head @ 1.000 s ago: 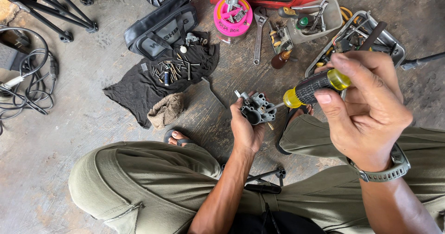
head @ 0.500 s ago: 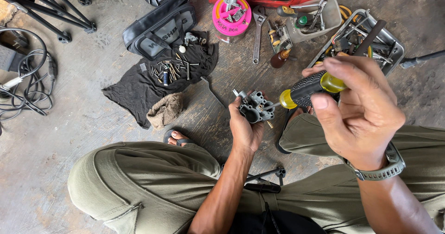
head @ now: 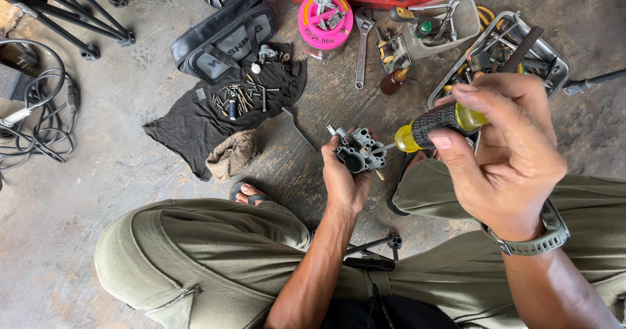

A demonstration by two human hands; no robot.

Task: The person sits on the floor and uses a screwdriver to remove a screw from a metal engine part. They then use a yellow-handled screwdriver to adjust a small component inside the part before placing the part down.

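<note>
A small grey engine part (head: 360, 151) is clasped in the left hand (head: 345, 182) while a yellow-handled screwdriver (head: 435, 125), pinched by the right hand (head: 505, 156), is best kept square to it.

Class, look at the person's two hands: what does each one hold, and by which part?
The left hand cups a small grey metal engine part from underneath. The right hand holds a screwdriver by its yellow-and-black handle, its tip at the part.

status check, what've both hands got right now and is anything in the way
Left hand gripping small grey metal engine part. Right hand holding yellow-and-black screwdriver, tip at the part. Nothing between tool and part.
</note>
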